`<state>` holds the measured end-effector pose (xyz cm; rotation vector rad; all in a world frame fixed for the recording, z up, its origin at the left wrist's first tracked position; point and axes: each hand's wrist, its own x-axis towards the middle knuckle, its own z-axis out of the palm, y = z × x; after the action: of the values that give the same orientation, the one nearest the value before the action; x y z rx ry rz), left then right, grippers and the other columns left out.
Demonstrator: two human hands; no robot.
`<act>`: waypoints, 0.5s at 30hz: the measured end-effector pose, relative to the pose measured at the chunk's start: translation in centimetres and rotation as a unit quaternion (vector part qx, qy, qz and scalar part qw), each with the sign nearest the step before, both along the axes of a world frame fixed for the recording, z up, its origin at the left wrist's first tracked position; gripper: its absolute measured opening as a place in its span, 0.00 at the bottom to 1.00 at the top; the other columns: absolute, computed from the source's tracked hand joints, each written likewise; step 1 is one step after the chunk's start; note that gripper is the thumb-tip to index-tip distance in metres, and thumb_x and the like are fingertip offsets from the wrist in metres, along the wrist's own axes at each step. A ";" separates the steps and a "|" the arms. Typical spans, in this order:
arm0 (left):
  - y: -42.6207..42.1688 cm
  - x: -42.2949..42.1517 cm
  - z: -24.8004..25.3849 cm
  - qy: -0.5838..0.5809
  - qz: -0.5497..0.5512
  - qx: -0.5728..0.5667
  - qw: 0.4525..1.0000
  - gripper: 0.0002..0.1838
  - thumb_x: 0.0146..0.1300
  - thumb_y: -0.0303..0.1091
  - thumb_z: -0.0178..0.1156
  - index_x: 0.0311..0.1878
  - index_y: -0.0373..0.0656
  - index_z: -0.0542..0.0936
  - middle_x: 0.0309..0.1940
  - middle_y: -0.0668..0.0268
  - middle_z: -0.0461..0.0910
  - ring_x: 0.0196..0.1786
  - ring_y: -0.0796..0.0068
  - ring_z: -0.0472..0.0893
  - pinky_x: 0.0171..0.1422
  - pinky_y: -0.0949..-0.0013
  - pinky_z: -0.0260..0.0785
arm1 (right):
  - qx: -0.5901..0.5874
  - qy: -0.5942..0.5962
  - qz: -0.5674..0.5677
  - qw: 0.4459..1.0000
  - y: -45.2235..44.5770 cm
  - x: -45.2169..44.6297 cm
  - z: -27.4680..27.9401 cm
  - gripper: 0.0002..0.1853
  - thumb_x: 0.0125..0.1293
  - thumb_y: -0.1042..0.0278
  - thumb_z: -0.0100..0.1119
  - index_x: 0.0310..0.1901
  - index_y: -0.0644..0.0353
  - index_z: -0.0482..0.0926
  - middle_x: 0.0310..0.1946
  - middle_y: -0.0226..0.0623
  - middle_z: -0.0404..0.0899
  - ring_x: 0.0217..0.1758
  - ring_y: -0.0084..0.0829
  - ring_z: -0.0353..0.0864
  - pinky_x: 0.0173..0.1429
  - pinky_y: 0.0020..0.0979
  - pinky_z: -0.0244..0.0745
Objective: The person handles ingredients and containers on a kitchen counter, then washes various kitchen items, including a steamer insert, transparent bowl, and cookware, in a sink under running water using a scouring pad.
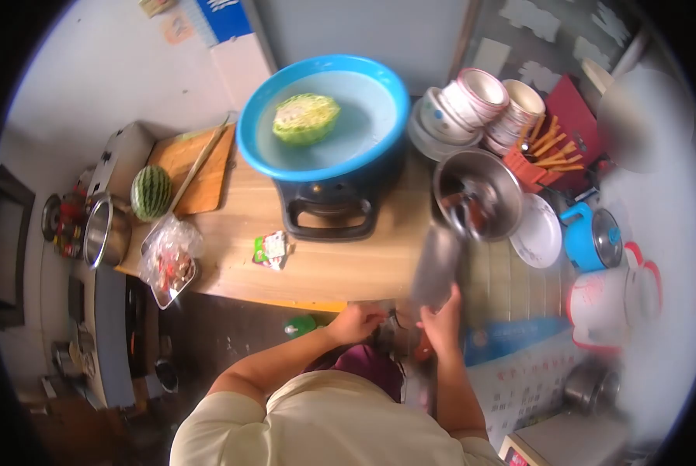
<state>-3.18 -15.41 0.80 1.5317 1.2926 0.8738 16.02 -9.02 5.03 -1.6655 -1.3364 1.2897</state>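
A cleaver with a wide grey blade (436, 266), blurred, points up from my right hand (443, 320), which is closed around its lower end near the counter's front edge. To the left of it, my left hand (357, 321) has its fingers drawn together at the same edge; what they hold, if anything, is too small to tell. Just beyond the blade's tip is a metal bowl (507, 186) with dark-handled utensils inside. A cut cabbage (306, 119) lies in the blue-rimmed basin (258, 155), which rests on a black appliance.
Left on the wooden counter (239, 268) are a watermelon (151, 192), a cutting board (208, 182), a bagged tray of food (171, 264) and a small packet (270, 250). Stacked bowls (472, 101), a chopstick basket (528, 169), a plate (536, 231) and a blue pot (593, 239) stand right.
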 end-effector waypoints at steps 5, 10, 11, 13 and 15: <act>-2.2 -2.0 -0.3 0.008 0.044 0.017 0.999 0.09 0.54 0.25 0.55 0.39 0.37 0.78 0.29 0.57 0.79 0.32 0.65 0.79 0.38 0.69 0.70 | 0.120 -0.390 0.093 0.908 1.5 0.3 -3.7 0.36 0.53 0.70 0.60 0.62 0.63 0.54 0.50 0.53 0.64 0.51 0.49 0.69 0.52 0.44 0.67; -5.4 -6.8 1.2 0.015 0.092 0.033 0.995 0.12 0.53 0.21 0.52 0.42 0.37 0.78 0.30 0.57 0.79 0.32 0.66 0.79 0.39 0.70 0.71 | 0.125 -0.522 0.081 0.840 0.4 -2.3 -1.8 0.31 0.52 0.67 0.62 0.58 0.61 0.63 0.52 0.49 0.64 0.55 0.47 0.66 0.56 0.42 0.63; -6.2 -8.1 1.4 0.012 0.103 0.038 0.994 0.12 0.53 0.21 0.52 0.42 0.37 0.78 0.30 0.57 0.78 0.33 0.66 0.79 0.39 0.70 0.71 | 0.141 -0.544 0.062 0.825 -0.3 -3.3 -0.8 0.30 0.52 0.67 0.63 0.57 0.61 0.64 0.52 0.48 0.64 0.55 0.47 0.65 0.57 0.42 0.62; -8.3 -10.9 1.4 0.021 0.153 0.058 0.986 0.13 0.53 0.20 0.52 0.43 0.38 0.78 0.33 0.57 0.77 0.34 0.64 0.78 0.39 0.69 0.71 | 0.190 -0.535 0.054 0.821 -1.7 -6.2 0.1 0.28 0.51 0.68 0.63 0.55 0.62 0.66 0.53 0.47 0.65 0.56 0.47 0.64 0.58 0.43 0.61; -10.9 -14.2 1.6 0.038 0.215 0.095 0.971 0.15 0.51 0.19 0.52 0.43 0.39 0.78 0.37 0.57 0.76 0.36 0.63 0.78 0.40 0.69 0.71 | 0.256 -0.472 0.079 0.840 -3.2 -9.5 0.4 0.27 0.51 0.69 0.63 0.54 0.62 0.67 0.53 0.48 0.65 0.57 0.47 0.63 0.59 0.44 0.59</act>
<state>-17.41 -26.34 2.45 1.4626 1.6740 1.2513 6.56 -12.24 5.43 -1.8440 -2.1592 0.0234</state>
